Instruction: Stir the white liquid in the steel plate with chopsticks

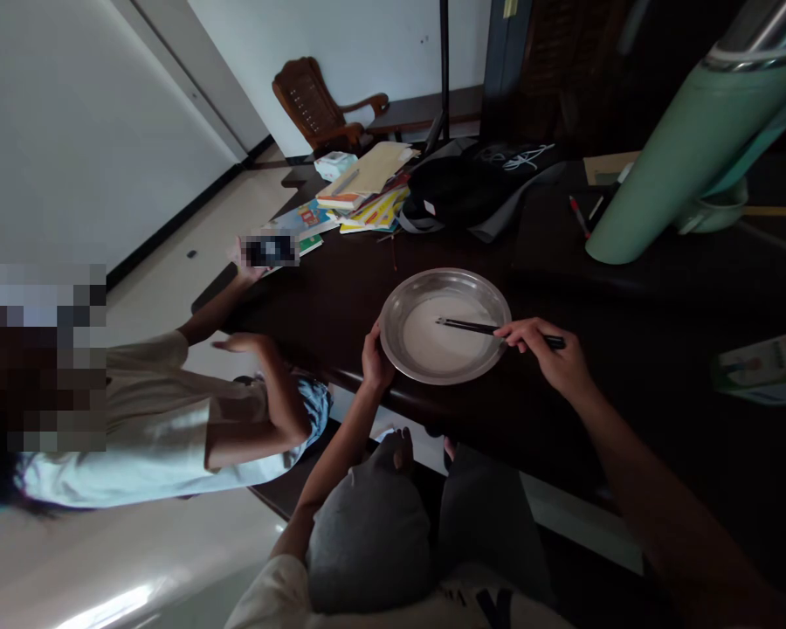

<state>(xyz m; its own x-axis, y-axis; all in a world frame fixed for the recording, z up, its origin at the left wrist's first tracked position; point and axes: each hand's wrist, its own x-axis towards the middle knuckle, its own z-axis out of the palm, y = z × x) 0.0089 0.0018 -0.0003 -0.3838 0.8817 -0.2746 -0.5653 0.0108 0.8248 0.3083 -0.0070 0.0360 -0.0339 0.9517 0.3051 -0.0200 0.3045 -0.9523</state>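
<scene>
A round metal bowl (403, 293) holding a white liquid or batter sits on the dark table (341, 297) near its front edge. My left hand (375, 356) grips the bowl's near left rim, fingers closed on it. My right hand (550, 354) is closed on a pair of dark chopsticks (475, 328), whose tips reach into the white contents at the bowl's middle.
A seated person in a light shirt (157, 428) is at the left, holding a phone (272, 251) over the table corner. Books (367, 188), a black bag (472, 188), a green flask (687, 148) and a small carton (766, 367) stand around. A wooden chair (320, 105) is behind.
</scene>
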